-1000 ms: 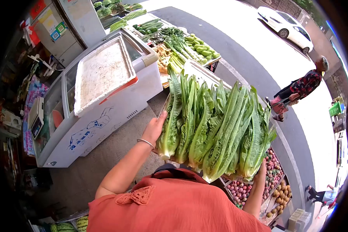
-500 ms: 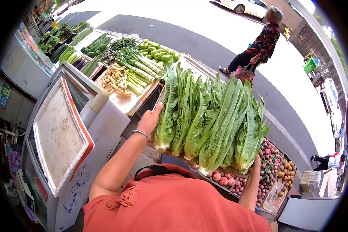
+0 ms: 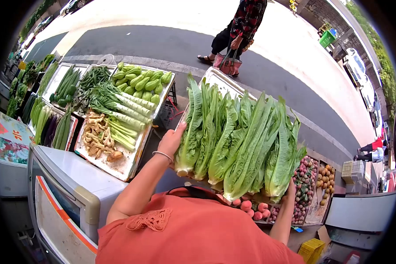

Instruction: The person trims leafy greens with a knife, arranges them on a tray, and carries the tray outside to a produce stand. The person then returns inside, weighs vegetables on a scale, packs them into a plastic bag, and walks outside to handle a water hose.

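Lettuce heads point(image 3: 246, 145) on a pale tray point(image 3: 224, 82), held up before you
Your left hand point(image 3: 170, 141) grips the tray's left edge; your right hand point(image 3: 290, 192) is at its near right side, fingers hidden, so you cannot tell its grip; the heads lie side by side between them, cut ends toward you, with peaches point(image 3: 253, 209) just beyond at near right, ginger point(image 3: 97, 134) at left, green squashes point(image 3: 141, 82) farther left, and a person point(image 3: 246, 22) on the far road
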A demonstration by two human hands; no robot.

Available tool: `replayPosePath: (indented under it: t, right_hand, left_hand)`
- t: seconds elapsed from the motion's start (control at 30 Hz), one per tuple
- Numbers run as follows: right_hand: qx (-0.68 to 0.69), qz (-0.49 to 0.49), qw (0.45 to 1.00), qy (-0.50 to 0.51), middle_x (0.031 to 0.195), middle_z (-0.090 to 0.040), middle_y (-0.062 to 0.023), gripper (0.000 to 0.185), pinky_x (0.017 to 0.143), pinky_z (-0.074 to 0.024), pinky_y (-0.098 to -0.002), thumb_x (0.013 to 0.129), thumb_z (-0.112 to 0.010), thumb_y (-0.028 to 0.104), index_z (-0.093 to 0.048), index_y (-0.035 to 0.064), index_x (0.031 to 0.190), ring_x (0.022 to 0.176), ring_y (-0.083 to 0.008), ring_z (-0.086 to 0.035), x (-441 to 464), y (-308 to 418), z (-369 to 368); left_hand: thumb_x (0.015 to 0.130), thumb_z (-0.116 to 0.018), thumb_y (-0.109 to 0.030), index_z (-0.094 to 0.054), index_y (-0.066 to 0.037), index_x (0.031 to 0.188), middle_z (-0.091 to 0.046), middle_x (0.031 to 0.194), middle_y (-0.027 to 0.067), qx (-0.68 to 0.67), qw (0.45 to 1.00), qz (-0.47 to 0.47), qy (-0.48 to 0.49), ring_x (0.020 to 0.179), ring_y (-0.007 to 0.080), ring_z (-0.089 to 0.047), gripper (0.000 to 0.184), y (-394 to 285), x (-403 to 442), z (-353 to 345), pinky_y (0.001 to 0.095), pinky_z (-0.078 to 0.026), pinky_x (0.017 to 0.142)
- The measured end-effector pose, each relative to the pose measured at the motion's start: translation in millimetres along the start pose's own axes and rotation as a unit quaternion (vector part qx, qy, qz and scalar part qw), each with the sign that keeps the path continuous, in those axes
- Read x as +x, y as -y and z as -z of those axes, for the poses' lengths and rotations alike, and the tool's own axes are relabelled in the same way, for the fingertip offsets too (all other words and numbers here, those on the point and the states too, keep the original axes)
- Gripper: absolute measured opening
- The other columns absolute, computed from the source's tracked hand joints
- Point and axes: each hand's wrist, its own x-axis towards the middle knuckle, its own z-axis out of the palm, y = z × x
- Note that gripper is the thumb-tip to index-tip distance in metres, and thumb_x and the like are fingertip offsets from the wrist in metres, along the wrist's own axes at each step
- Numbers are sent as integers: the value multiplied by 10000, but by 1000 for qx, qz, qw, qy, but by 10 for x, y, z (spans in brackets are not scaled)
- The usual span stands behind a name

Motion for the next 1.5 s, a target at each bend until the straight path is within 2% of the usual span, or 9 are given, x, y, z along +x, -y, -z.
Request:
replayPosePath:
  t: [0.13,0.2,0.3,0.43,0.8,1.07,1.23,1.33,1.5]
  right_hand:
    - [14,19,999,-38,933,-598,-92,367,695,-486,-337,762,-610,287,-567,10,998,786,-214,-588,695,-5,-575]
    - [-10,17,1000,9,972,-586,-106,399,732,-476,-343,771,-590,310,-543,24,1045,835,-229,-579,1866,-160,-961]
    - [17,4,1000,14,1008,-584,-104,416,749,-471,-335,807,-543,318,-530,5,1080,871,-235,-575,2604,-299,-1682]
    - [3,19,1000,17,1044,-578,-81,437,794,-452,-324,827,-514,335,-514,9,1118,903,-230,-565,3412,-416,-2363]
    - [-40,-10,998,48,1081,-561,-106,500,787,-462,-353,812,-538,379,-497,-1,1135,907,-242,-568,5000,211,-4921]
    - [-148,-20,981,123,1083,-560,-110,511,782,-467,-366,810,-537,390,-494,2,1138,906,-248,-570,6027,1034,-7182]
    - [-183,-69,957,216,1068,-566,-110,531,782,-468,-377,795,-544,415,-501,4,1129,909,-258,-569,6541,1216,-8368]
    - [-205,-66,956,201,1071,-565,-114,514,798,-460,-375,797,-543,404,-509,1,1115,920,-263,-564,6573,1167,-8734]
    - [-246,-74,940,225,1081,-557,-124,541,791,-468,-397,793,-542,423,-502,2,1130,927,-273,-561,6811,1097,-10158]
  left_hand:
    - [713,-403,-703,-558,63,882,-562,899,243,11,999,14,46,881,312,-541,799,28,1466,-336,348,-389,793]
    - [702,-385,-724,-551,65,922,-555,938,262,32,998,12,51,922,335,-534,836,-19,2219,-418,359,-383,814]
    - [702,-359,-738,-528,77,973,-544,961,291,106,994,-7,32,964,374,-523,875,-599,3106,-514,378,-380,833]
    - [717,-357,-722,-521,96,947,-542,953,306,158,986,-46,5,942,391,-532,866,-1039,3920,-552,387,-381,837]
    - [717,-378,-708,-519,73,951,-547,964,284,131,991,35,-13,953,364,-534,828,-1919,6396,-429,390,-393,819]
    - [722,-345,-719,-528,77,915,-555,945,275,99,983,69,-139,924,366,-543,839,-2620,7455,45,395,-397,805]
    - [713,-350,-725,-532,76,914,-549,960,279,14,977,101,-187,944,356,-535,846,-2684,8025,468,383,-394,811]
    - [711,-357,-723,-530,75,935,-546,970,282,-21,973,108,-202,960,358,-528,847,-2642,8099,743,381,-392,817]
    - [718,-374,-706,-522,92,962,-536,979,305,-37,963,106,-246,972,374,-525,847,-2966,8934,1225,401,-387,838]
